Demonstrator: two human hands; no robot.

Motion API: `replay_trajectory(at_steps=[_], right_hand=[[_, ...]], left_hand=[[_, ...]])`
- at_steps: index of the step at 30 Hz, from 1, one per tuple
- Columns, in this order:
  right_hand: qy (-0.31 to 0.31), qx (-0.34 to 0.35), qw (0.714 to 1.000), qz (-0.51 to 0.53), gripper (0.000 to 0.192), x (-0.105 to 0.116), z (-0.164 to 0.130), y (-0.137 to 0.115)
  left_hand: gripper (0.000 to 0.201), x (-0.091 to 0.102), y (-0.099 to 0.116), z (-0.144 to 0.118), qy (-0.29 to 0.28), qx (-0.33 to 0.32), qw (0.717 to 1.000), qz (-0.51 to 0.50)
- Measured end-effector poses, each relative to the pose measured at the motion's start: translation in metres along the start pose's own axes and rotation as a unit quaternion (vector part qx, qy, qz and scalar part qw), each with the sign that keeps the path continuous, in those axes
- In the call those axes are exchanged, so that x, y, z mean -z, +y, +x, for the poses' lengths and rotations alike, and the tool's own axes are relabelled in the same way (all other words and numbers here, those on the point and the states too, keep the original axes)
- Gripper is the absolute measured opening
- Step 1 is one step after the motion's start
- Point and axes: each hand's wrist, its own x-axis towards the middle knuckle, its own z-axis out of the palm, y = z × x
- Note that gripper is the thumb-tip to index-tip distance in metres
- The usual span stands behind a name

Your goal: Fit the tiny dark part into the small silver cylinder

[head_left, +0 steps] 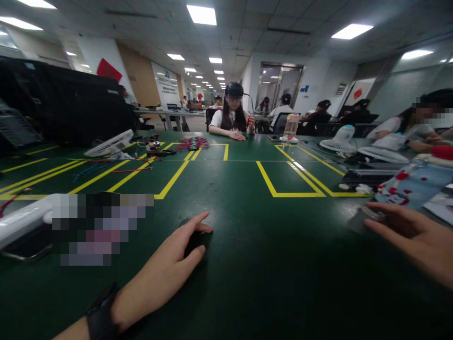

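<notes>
My left hand (168, 262) is over the green tabletop (247, 245), left of the middle, with a dark band on its wrist. Its fingers reach forward, the thumb is apart, and nothing is in it. At the right side, my right hand (419, 236) has its thumb and fingers around a small round, ring-like thing (374, 213), which could be a roll of clear tape. The fingers partly cover it, so its kind is not certain. Just behind that hand stands a light blue bag (412, 182) with red spots.
To the left lie a white device (26, 222) and blurred-out items. Beyond the yellow tape lines are a white fan (109, 145), a bundle of red and blue wires (193, 143) and a pink-topped bottle (291, 128). A person (231, 115) sits opposite; white fans (338, 141) stand right.
</notes>
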Motion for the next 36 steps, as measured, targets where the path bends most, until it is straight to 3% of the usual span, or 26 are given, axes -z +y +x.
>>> replay_trajectory(at_steps=[2, 6, 10, 15, 18, 21, 25, 31, 36], right_hand=[[-0.08, 0.064, 0.991, 0.084, 0.05, -0.012, -0.015, -0.043], [-0.208, 0.229, 0.929, 0.204, 0.038, -0.044, -0.047, -0.135], [-0.242, 0.294, 0.887, 0.261, 0.033, -0.071, -0.063, -0.184], [-0.233, 0.244, 0.887, 0.315, 0.049, -0.091, -0.066, -0.186], [-0.238, 0.224, 0.877, 0.352, 0.051, -0.095, -0.066, -0.182], [-0.26, 0.22, 0.871, 0.353, 0.055, -0.093, -0.065, -0.182], [-0.282, 0.222, 0.872, 0.333, 0.052, -0.089, -0.064, -0.183], [-0.281, 0.211, 0.871, 0.344, 0.052, -0.09, -0.063, -0.185], [-0.272, 0.226, 0.878, 0.323, 0.05, -0.087, -0.062, -0.183]], left_hand=[[0.054, -0.001, 0.0, 0.001, 0.002, -0.002, 1.0, 0.009], [0.054, -0.002, -0.002, 0.0, 0.006, -0.015, 0.999, 0.03], [0.053, -0.003, 0.0, -0.001, 0.012, -0.018, 0.999, 0.039], [0.047, -0.011, 0.031, 0.007, 0.029, -0.051, 0.998, 0.022], [0.029, -0.016, 0.059, 0.017, 0.004, -0.128, 0.992, -0.002], [0.011, -0.013, 0.075, 0.025, 0.008, -0.156, 0.987, -0.031], [0.009, -0.005, 0.075, 0.026, 0.042, -0.136, 0.989, -0.045], [0.012, -0.011, 0.079, 0.027, 0.002, -0.136, 0.989, -0.054], [0.012, -0.008, 0.07, 0.026, 0.031, -0.114, 0.99, -0.075]])
